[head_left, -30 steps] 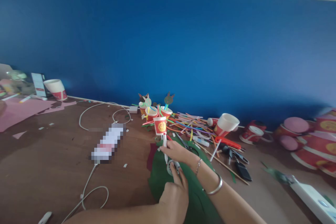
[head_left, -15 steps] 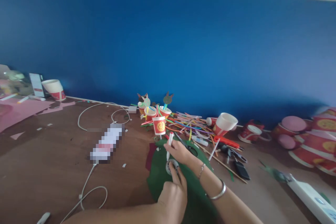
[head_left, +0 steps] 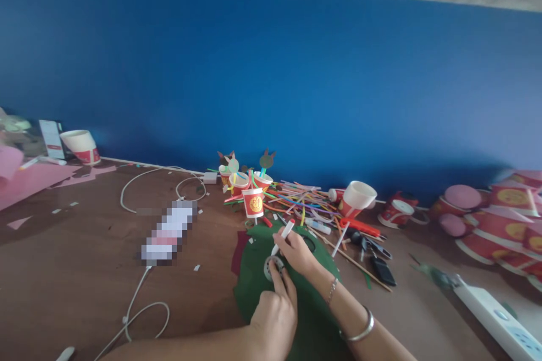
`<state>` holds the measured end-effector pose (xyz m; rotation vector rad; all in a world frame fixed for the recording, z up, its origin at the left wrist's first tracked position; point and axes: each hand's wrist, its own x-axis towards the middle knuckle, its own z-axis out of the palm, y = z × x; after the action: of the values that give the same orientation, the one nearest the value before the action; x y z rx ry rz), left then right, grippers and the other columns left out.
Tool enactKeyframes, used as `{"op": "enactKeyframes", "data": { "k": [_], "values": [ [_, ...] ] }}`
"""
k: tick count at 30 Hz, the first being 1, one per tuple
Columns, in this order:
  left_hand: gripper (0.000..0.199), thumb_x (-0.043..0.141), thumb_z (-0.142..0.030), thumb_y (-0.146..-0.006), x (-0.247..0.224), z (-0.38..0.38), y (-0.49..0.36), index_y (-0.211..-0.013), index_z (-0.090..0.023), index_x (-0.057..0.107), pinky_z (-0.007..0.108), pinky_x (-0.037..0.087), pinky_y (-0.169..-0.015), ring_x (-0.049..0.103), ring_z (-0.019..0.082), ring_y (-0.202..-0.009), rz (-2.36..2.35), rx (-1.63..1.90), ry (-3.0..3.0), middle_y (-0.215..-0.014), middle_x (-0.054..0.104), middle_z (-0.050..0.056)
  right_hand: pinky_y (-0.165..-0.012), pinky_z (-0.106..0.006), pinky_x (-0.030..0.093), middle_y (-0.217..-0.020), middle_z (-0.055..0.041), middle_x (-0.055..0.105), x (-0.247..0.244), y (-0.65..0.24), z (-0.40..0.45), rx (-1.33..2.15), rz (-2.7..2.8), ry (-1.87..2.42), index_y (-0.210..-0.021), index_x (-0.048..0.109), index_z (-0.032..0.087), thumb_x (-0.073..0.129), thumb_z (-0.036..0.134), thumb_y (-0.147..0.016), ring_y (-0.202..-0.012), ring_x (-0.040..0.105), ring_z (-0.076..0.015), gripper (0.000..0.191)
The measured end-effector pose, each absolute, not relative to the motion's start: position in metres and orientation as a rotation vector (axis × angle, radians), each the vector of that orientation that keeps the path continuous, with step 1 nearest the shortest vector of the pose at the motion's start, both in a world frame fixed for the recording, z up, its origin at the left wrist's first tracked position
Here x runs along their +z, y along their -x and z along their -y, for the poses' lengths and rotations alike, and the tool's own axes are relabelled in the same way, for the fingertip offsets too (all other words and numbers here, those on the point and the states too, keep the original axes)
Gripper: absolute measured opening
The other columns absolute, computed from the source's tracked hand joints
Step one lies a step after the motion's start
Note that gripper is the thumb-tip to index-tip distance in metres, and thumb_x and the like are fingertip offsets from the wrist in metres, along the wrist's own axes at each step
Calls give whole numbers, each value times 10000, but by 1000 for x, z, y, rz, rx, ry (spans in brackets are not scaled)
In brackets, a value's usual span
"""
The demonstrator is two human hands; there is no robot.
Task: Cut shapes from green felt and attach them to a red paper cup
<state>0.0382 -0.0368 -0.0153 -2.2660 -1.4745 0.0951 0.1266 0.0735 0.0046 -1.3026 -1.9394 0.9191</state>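
Note:
In my right hand is a white marker with a red end, pinched between closed fingers. It slants, its lower end close to the upper edge of a small round grey disc with holes. My left hand presses that disc down with two extended fingers, the other fingers curled under. Beneath both hands lies a sheet of green paper. A dark red piece of paper sticks out at its left edge. Scissors with dark handles rest partly behind my right hand.
Red paper cups with paper animal heads stand ahead, beside a heap of colored pipe cleaners. Keys and a thin stick lie right, before a power strip. Left is a phone with a white cable.
My right hand and the marker have shifted around the disc's edge to the right, and the marker leans further right. My left fingers stay on the disc. The view has shifted slightly.

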Motion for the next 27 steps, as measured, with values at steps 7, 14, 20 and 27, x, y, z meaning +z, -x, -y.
{"op": "enactKeyframes", "data": {
  "k": [7,14,20,27],
  "values": [
    [470,494,-116,-743,-13,33,-39,-1203,-25,524,184,445,-364,649,193,-537,1463,114,2243,-1120,530,357,-524,-228,386,-532,26,496,3,-138,-64,960,1888,1303,-657,450,181,413,390,-851,-508,476,-116,287],
    [462,468,-56,-717,-9,29,-35,-1169,3,546,182,474,-369,663,196,-564,1470,112,2246,-1111,547,342,-607,-242,416,-614,-3,589,8,-147,-47,904,1888,1312,-669,523,177,460,337,-829,-611,545,-142,235],
    [459,472,-48,-708,-8,27,-36,-1156,22,549,186,470,-365,676,230,-623,1414,123,2242,-1088,554,348,-618,-244,407,-638,-4,586,5,-154,-37,835,1871,1323,-665,529,174,456,308,-833,-636,545,-144,226],
    [404,547,-48,-708,-3,17,-27,-1106,11,588,220,484,-419,670,293,-792,1248,89,2335,-998,613,326,-564,-222,386,-634,-3,596,4,-158,-22,894,1786,1373,-665,558,164,506,257,-784,-603,519,-132,160]
  ]
}}
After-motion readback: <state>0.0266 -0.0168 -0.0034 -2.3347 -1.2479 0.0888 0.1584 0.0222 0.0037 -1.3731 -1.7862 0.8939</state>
